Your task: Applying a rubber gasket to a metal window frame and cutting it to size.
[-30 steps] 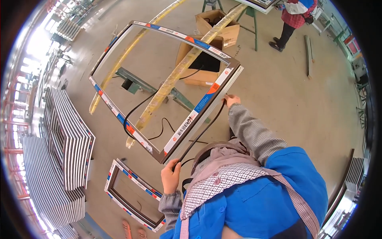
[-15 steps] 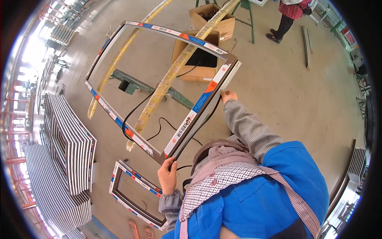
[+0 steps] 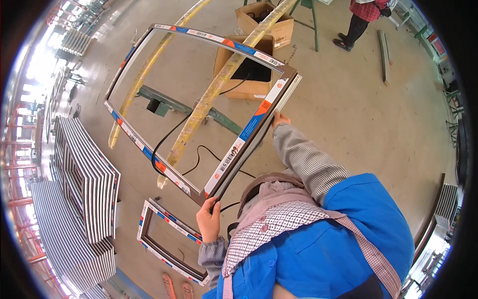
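A large brown rectangular window frame, covered in white, blue and orange film, rests on yellow-wrapped bars. Along its near side runs a black rubber seal strip. My left hand is closed at the frame's near corner, pinching the strip between thumb and fingers. Farther along that side, near the right corner, my right hand presses closed fingers at the edge where the strip runs. Its fingertips are partly hidden by the frame. A loose black length of the strip loops through the frame's opening and over its left side.
Below the left corner stands a smaller filmed frame. Stacked striped profiles fill the left. Cardboard boxes sit beyond the frame, over a green stand beam. Another person stands at the far right, near a bar on the floor.
My right hand has shifted slightly left and closer in against the frame's edge, with the strip drawn nearer to it. My left hand stays at the corner.
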`<act>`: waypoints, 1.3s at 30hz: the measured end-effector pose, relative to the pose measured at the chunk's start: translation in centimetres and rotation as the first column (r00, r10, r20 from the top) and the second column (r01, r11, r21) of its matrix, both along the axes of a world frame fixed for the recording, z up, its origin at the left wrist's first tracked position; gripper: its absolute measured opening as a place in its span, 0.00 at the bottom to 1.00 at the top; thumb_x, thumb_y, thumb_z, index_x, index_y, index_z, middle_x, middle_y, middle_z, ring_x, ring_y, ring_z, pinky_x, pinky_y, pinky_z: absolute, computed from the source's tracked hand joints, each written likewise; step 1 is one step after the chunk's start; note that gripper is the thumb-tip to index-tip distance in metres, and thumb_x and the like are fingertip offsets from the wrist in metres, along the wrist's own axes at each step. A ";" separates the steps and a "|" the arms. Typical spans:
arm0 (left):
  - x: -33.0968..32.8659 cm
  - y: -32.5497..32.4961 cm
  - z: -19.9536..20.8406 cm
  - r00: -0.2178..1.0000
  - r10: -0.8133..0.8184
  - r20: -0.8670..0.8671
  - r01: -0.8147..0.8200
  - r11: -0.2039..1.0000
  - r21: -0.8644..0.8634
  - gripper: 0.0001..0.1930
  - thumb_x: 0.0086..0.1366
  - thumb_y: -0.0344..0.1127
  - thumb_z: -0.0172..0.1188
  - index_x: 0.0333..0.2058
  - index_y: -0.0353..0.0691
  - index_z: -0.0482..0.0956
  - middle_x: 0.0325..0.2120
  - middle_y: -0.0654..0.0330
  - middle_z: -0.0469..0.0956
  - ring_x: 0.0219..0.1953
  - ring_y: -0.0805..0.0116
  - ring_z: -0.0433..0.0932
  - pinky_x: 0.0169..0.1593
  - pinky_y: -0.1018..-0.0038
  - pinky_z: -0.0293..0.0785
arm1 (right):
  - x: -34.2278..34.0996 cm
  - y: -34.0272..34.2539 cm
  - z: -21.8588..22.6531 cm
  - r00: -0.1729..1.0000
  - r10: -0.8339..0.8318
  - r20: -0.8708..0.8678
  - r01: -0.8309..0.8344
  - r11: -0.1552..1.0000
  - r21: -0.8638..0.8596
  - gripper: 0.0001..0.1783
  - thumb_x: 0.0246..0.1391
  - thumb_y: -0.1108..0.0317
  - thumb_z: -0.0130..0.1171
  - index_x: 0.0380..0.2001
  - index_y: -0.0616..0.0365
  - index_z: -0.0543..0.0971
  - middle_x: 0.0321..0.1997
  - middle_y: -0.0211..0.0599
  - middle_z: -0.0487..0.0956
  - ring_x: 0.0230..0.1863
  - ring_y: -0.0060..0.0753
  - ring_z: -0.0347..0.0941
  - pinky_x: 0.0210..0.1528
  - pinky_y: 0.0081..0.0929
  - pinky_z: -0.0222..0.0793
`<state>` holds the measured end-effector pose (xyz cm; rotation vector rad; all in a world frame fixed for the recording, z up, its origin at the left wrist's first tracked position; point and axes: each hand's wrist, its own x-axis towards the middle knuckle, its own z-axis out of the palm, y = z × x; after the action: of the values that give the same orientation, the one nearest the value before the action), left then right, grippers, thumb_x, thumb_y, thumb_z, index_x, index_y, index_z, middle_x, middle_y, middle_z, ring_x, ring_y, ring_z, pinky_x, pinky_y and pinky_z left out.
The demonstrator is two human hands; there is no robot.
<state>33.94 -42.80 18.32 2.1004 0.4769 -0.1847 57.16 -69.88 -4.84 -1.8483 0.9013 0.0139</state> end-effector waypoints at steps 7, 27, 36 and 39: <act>-0.2 0.8 -1.2 1.000 0.005 0.005 -0.005 1.000 0.029 0.11 0.55 0.32 0.55 0.36 0.33 0.74 0.22 0.58 0.76 0.25 0.75 0.72 0.31 0.80 0.68 | -1.5 2.3 1.5 0.987 -0.135 0.083 0.110 0.961 0.254 0.24 0.53 0.51 0.45 0.30 0.65 0.75 0.17 0.39 0.73 0.18 0.31 0.70 0.23 0.28 0.66; -1.0 1.7 -3.5 0.988 -0.148 -0.050 0.145 0.987 -0.068 0.14 0.55 0.28 0.54 0.41 0.32 0.71 0.30 0.58 0.75 0.29 0.75 0.72 0.34 0.81 0.69 | -2.8 4.3 -0.4 0.970 -0.165 0.176 0.097 0.935 0.341 0.24 0.54 0.51 0.43 0.32 0.64 0.74 0.13 0.36 0.69 0.11 0.29 0.66 0.15 0.27 0.65; -2.5 4.1 -2.7 0.973 -0.190 -0.128 0.192 0.981 0.007 0.17 0.50 0.33 0.59 0.40 0.37 0.73 0.32 0.53 0.77 0.38 0.65 0.75 0.43 0.74 0.68 | -4.4 4.8 -3.0 0.970 -0.106 0.219 -0.045 0.808 0.588 0.24 0.56 0.48 0.38 0.36 0.59 0.71 0.24 0.40 0.76 0.18 0.30 0.72 0.14 0.22 0.60; -4.0 6.9 -3.1 0.969 -0.196 -0.152 0.197 0.980 -0.005 0.17 0.49 0.31 0.59 0.40 0.34 0.72 0.32 0.55 0.76 0.37 0.69 0.73 0.43 0.76 0.66 | -4.7 5.1 -2.9 0.991 -0.016 0.134 -0.067 0.803 0.592 0.23 0.55 0.47 0.39 0.38 0.56 0.71 0.25 0.38 0.76 0.20 0.30 0.73 0.16 0.21 0.63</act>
<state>29.91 -35.93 15.19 2.1522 0.3588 -0.4606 52.49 -64.74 -7.74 -1.2486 0.6737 0.1724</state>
